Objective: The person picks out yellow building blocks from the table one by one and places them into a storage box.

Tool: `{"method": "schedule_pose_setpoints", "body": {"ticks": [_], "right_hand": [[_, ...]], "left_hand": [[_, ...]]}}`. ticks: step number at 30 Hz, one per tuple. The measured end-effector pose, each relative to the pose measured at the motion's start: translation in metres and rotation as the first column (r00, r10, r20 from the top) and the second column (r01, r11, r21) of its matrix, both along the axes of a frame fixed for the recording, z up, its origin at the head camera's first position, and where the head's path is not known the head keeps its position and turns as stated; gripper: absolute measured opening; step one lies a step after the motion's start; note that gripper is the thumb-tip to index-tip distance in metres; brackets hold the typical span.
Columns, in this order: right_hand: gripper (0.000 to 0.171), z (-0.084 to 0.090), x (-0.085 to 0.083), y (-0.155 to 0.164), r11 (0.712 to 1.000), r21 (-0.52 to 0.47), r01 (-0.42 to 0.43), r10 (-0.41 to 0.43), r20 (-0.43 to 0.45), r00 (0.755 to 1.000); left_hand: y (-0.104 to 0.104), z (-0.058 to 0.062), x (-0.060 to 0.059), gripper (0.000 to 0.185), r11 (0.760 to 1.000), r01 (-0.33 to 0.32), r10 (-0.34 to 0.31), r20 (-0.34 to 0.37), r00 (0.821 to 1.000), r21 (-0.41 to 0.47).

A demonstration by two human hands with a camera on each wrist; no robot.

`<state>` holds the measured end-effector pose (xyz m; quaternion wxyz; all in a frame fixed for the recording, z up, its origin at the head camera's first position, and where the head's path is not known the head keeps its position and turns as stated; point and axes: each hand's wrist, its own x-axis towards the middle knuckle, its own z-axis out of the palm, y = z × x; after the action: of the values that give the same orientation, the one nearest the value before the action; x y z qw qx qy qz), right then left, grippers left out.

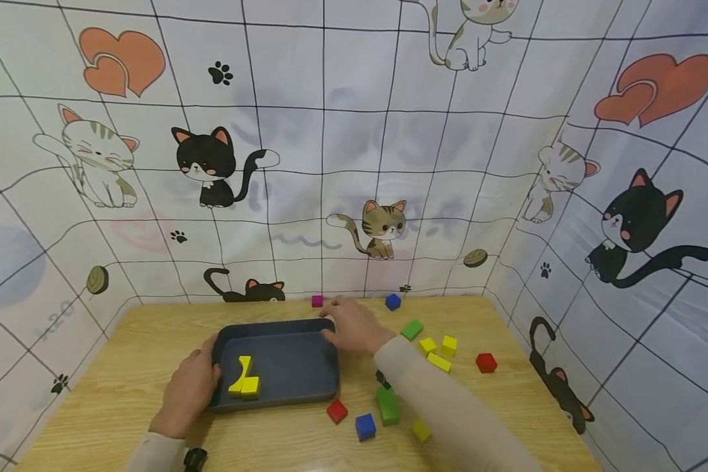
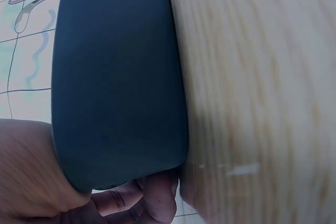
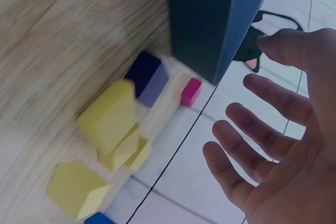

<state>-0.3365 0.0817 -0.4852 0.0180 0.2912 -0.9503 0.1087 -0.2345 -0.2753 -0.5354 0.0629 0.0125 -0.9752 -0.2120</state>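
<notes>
A dark grey rectangular tray [image 1: 295,364] lies on the wooden table. In its left part are a yellow block with a curved cutout [image 1: 242,371] and, touching it, a yellow cube [image 1: 250,387]. My left hand [image 1: 190,387] grips the tray's left end; the left wrist view shows curled fingers [image 2: 160,198] at that end, partly hidden by the tray wall. By the far right corner is my right hand [image 1: 356,326], its fingers spread and holding nothing in the right wrist view. A small magenta block [image 1: 317,301] sits just beyond its fingertips.
Right of the tray lie green blocks [image 1: 412,330], several yellow blocks [image 1: 439,362], and a red block [image 1: 486,362]. A blue block [image 1: 393,301] stands near the back edge. Nearer are another red block [image 1: 337,412] and blue cube [image 1: 365,427]. Cat-print cloth [image 1: 295,164] encloses the table's back and sides.
</notes>
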Motion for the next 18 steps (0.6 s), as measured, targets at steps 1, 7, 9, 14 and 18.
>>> {"method": "schedule_pose_setpoints", "body": {"ticks": [1, 7, 9, 14, 18], "right_hand": [[0.044, -0.002, -0.003, 0.003, 1.000, -0.004, 0.002, -0.002, -0.005, 1.000], [0.042, -0.007, -0.016, 0.021, 0.998, -0.060, 0.031, -0.030, 0.020, 0.999], [0.043, -0.009, -0.020, 0.026, 0.996, -0.075, 0.039, -0.037, 0.024, 0.999], [0.044, -0.016, -0.028, 0.035, 0.993, -0.079, 0.088, -0.085, 0.046, 0.995], [0.043, -0.020, -0.032, 0.036, 0.986, -0.085, 0.142, -0.134, 0.087, 0.987]], "left_hand": [[0.000, 0.001, 0.000, 0.069, 1.000, -0.001, 0.001, 0.003, 1.000, -0.003], [0.002, 0.003, 0.002, 0.068, 1.000, 0.006, -0.006, 0.002, 1.000, 0.003], [0.003, 0.004, 0.001, 0.068, 1.000, 0.008, -0.008, 0.001, 1.000, 0.008], [0.004, 0.004, 0.001, 0.068, 1.000, 0.005, -0.005, 0.000, 1.000, 0.007], [0.003, 0.003, 0.001, 0.068, 1.000, 0.001, -0.001, 0.012, 1.000, 0.003]]}}
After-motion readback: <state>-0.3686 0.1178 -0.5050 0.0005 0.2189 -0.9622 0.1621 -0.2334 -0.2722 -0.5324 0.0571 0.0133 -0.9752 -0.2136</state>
